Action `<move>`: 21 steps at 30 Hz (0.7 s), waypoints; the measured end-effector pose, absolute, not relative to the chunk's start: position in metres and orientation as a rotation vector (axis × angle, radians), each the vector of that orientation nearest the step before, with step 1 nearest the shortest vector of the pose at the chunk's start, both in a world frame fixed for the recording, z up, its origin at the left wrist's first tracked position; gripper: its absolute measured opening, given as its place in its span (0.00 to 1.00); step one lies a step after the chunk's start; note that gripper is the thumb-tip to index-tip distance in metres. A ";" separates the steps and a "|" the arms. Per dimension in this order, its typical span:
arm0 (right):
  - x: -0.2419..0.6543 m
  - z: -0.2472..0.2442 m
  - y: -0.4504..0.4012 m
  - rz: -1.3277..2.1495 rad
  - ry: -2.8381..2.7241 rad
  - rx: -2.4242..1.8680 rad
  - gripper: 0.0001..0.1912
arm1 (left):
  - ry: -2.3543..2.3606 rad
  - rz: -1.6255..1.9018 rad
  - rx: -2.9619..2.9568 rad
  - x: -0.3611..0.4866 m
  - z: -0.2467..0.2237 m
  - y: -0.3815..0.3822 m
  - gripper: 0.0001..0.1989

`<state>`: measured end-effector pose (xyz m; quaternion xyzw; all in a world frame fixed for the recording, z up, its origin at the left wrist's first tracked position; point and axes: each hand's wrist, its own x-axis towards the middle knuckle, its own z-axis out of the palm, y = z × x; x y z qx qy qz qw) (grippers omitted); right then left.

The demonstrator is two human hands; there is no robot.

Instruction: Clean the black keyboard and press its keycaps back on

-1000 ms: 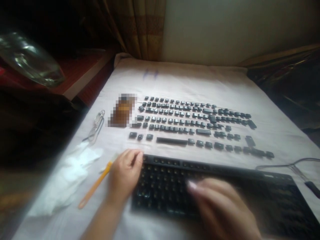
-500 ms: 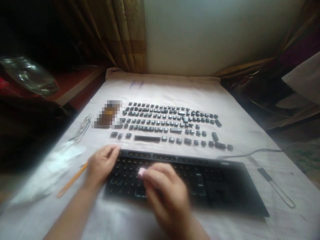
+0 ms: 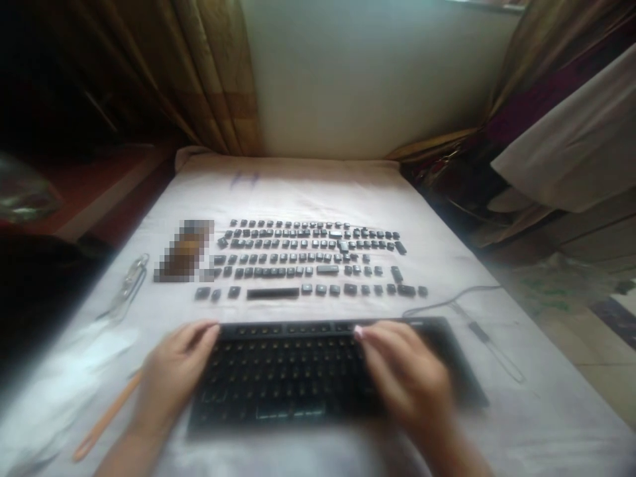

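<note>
A black keyboard (image 3: 288,371) with its keycaps off lies on the pale cloth, its bare key posts showing. My left hand (image 3: 173,371) grips its far left corner, thumb and fingers closed on the edge. My right hand (image 3: 410,377) is over the right part of the keyboard, near the top row. It pinches a small pink piece (image 3: 358,332), mostly hidden by the fingertips; I cannot make out its exact kind. Beyond the keyboard the loose black keycaps (image 3: 293,258) are laid out in rows, with the long space bar (image 3: 273,293) in the nearest row.
An orange-handled stick (image 3: 106,417) lies left of my left forearm, beside crumpled white material (image 3: 74,384). A clear-looking coiled item (image 3: 133,278) and a pixelated patch are further up. The keyboard cable (image 3: 452,298) and a wire loop with a dark grip (image 3: 479,332) lie at right.
My right hand, with the pink piece, has moved right and toward the keyboard's far edge. My left hand stays at the corner. The whole view has shifted, putting the table further left.
</note>
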<state>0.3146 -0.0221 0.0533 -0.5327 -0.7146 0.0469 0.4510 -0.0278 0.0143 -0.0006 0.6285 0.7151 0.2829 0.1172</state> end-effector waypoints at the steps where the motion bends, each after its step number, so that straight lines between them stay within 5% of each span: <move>1: 0.322 0.049 -0.027 0.075 -1.747 -1.367 0.09 | 2.079 0.838 1.843 -0.028 -0.001 0.015 0.19; 13: 0.376 0.047 -0.037 0.017 -1.260 -1.758 0.13 | 1.947 0.968 1.953 -0.029 -0.003 0.017 0.19; 21: 0.427 0.042 -0.027 0.485 -0.498 -1.626 0.16 | 2.038 0.850 2.022 -0.027 0.001 0.012 0.19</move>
